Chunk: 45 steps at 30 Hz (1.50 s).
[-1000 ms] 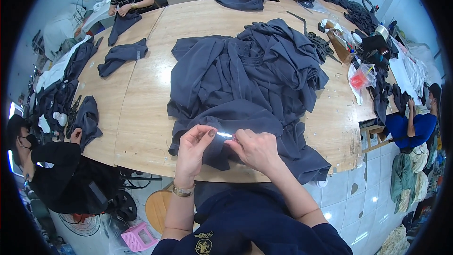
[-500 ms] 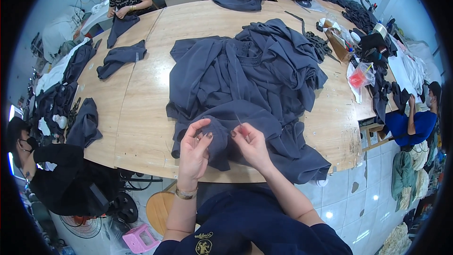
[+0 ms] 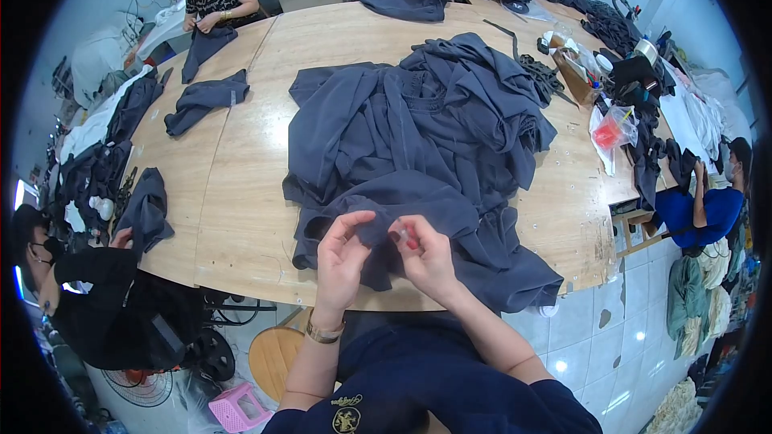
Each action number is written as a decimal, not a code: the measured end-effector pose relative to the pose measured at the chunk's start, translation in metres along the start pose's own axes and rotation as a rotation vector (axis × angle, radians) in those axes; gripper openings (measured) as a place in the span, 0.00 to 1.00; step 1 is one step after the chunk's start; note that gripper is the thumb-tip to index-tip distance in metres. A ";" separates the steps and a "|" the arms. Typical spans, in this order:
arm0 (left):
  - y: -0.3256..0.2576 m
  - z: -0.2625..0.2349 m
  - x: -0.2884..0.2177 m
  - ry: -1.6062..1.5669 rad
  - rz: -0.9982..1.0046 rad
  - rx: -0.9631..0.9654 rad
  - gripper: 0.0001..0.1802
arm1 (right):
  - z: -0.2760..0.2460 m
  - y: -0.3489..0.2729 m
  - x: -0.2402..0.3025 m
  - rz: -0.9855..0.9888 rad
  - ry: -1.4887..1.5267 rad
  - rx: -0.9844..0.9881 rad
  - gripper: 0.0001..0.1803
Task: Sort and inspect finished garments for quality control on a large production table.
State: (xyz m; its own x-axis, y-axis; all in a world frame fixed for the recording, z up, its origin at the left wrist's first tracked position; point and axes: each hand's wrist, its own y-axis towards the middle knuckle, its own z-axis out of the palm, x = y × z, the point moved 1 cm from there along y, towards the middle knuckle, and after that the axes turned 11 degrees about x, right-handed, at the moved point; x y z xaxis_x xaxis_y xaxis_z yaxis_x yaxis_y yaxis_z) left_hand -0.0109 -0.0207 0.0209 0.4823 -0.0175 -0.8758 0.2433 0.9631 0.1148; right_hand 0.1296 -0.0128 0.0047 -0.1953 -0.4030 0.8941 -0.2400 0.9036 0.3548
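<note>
Pinches a small red and pale object [image 3: 408, 236], too blurred to identify, between the closed thumb and fingers of the right hand [image 3: 432, 263]. Bends the fingers of the left hand [image 3: 339, 263] just beside, over the near part of a large pile of crumpled dark grey cloth garments [image 3: 394, 133]; cannot tell if gripping a fold. Has that pile straight ahead, on a wide pale wooden table [image 3: 241, 217]. Has a loose dark grey cloth piece [image 3: 205, 104] well apart to the left, and a clear plastic bag of red drink [image 3: 613, 130] to the right.
</note>
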 end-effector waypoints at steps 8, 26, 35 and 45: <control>0.000 -0.002 0.005 0.201 0.016 -0.020 0.18 | -0.015 -0.004 0.003 0.245 0.804 0.069 0.04; -0.061 -0.047 0.089 -0.647 -0.248 -0.527 0.45 | -0.031 -0.062 -0.064 0.559 0.035 0.399 0.08; -0.048 -0.107 0.084 -0.729 0.032 -0.993 0.35 | -0.013 -0.019 -0.034 0.340 0.015 0.128 0.19; -0.047 -0.017 0.050 0.378 0.170 -0.278 0.16 | 0.029 0.010 -0.031 0.414 0.661 0.139 0.16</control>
State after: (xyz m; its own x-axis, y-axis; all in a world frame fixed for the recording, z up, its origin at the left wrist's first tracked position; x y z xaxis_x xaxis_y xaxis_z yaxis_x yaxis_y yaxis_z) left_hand -0.0125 -0.0627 -0.0366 0.1443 0.1950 -0.9701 -0.0712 0.9799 0.1864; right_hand 0.1054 0.0046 -0.0277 0.2998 0.1710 0.9386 -0.3966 0.9171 -0.0405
